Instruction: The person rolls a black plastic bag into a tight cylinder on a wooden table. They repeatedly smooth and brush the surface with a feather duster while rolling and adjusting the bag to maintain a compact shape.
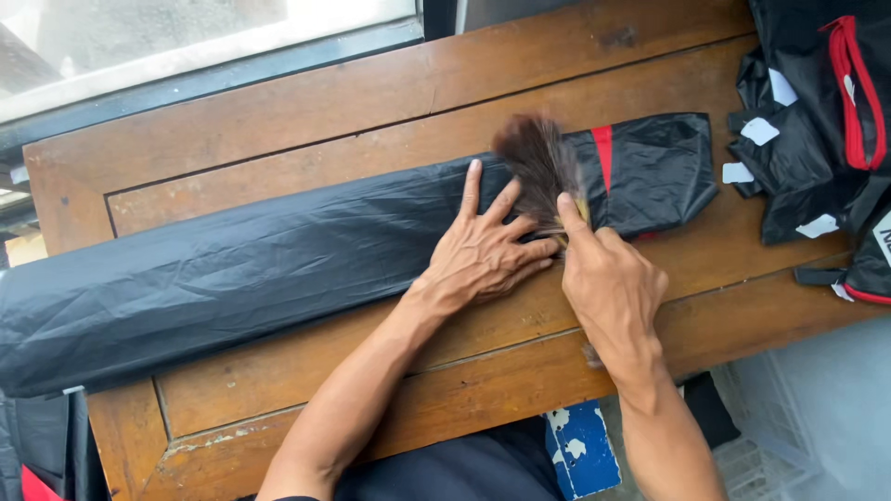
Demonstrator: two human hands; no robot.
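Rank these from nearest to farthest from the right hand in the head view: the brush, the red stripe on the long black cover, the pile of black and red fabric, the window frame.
1. Brush: held in the right hand, bristles just above it.
2. Red stripe: on the long black cover, just beyond the bristles.
3. Pile of black and red fabric: far right of the table.
4. Window frame: upper left, beyond the table.
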